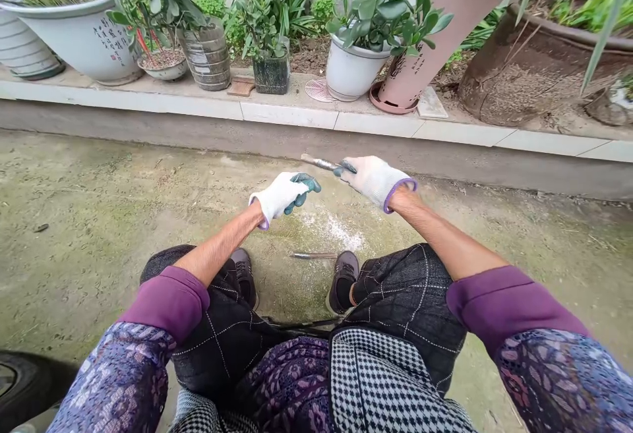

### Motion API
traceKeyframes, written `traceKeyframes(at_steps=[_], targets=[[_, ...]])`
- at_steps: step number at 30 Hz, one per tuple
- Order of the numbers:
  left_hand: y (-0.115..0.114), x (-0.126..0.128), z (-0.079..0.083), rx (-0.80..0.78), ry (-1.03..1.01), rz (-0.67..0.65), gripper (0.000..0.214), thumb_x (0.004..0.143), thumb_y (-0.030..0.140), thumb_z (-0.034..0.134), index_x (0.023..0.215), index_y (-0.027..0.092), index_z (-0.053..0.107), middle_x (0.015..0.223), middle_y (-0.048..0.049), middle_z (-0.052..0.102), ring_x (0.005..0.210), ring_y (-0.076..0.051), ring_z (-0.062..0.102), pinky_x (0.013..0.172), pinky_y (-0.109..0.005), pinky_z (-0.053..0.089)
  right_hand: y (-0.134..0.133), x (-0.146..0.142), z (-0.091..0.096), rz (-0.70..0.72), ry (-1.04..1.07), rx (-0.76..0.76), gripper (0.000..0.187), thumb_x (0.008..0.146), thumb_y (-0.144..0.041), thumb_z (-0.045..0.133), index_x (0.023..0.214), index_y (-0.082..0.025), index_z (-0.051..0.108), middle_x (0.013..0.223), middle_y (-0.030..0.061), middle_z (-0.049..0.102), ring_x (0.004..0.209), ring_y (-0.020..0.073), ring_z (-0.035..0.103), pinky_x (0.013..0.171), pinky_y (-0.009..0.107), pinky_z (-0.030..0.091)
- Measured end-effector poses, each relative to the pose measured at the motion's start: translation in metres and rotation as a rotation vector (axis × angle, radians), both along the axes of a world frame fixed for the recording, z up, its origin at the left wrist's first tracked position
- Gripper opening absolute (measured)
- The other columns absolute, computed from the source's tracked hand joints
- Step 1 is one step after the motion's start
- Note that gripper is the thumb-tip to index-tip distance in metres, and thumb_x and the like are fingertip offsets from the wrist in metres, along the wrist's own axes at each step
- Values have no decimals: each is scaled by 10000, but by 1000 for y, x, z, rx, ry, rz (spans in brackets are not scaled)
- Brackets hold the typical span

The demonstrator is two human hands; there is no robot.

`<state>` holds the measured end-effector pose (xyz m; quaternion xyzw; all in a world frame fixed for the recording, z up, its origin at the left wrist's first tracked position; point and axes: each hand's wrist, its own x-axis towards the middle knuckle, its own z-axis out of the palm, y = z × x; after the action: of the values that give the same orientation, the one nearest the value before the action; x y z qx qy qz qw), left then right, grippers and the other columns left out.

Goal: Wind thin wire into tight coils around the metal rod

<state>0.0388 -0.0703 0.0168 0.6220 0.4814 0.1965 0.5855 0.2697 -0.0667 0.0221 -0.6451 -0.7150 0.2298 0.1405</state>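
Both my hands wear white knit gloves with dark green fingertips. My right hand is closed round one end of a thin grey metal tool that points left, level with the curb. My left hand hangs a little lower and to the left, fingers curled with the fingertips together; nothing shows in it. It does not touch the tool. On the ground between my shoes lies a second thin metal piece, beside a patch of white powder.
I sit low over a mossy concrete floor, knees apart, shoes planted. A tiled curb runs across the far side, carrying several potted plants, among them a white pot and a tilted pink pot. A black tyre sits at bottom left.
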Motion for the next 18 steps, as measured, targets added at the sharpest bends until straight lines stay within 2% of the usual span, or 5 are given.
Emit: traceKeyframes(at_steps=[4, 8, 10, 13, 18], targets=[[-1, 5, 5, -18, -141, -31, 233, 855, 164, 526, 970, 158, 729, 501, 59, 462, 362, -70, 327, 341, -192, 274, -8, -9, 18, -139, 451, -55, 274, 931, -406, 583, 945, -157, 697, 655, -5, 558, 463, 95, 414, 410, 264, 333], [12, -5, 4, 29, -120, -28, 210, 884, 168, 519, 955, 147, 715, 499, 62, 467, 344, -68, 323, 337, -200, 290, -25, -13, 31, 52, 832, -244, 484, 863, -569, 691, 1036, -118, 714, 610, -45, 503, 425, 61, 368, 329, 221, 295], [18, -15, 5, 77, -33, -40, 189, 887, 180, 536, 939, 150, 716, 514, 54, 493, 341, -67, 354, 332, -202, 273, -30, -10, 31, 193, 800, -381, 522, 837, -595, 715, 1042, -115, 727, 579, -51, 498, 404, 56, 365, 319, 214, 294], [23, -28, 8, 140, 111, -93, 176, 870, 189, 566, 927, 161, 729, 547, 43, 536, 341, -63, 394, 325, -202, 245, -29, -2, 23, 339, 533, -560, 465, 828, -571, 728, 985, -133, 751, 570, -29, 545, 389, 61, 389, 328, 222, 308], [11, -24, 8, 104, 222, -124, 200, 858, 180, 559, 938, 162, 742, 520, 52, 527, 327, -62, 383, 322, -199, 241, -13, 0, 6, 209, 129, -267, 226, 850, -412, 730, 862, -188, 755, 577, 9, 608, 474, 118, 499, 415, 256, 338]])
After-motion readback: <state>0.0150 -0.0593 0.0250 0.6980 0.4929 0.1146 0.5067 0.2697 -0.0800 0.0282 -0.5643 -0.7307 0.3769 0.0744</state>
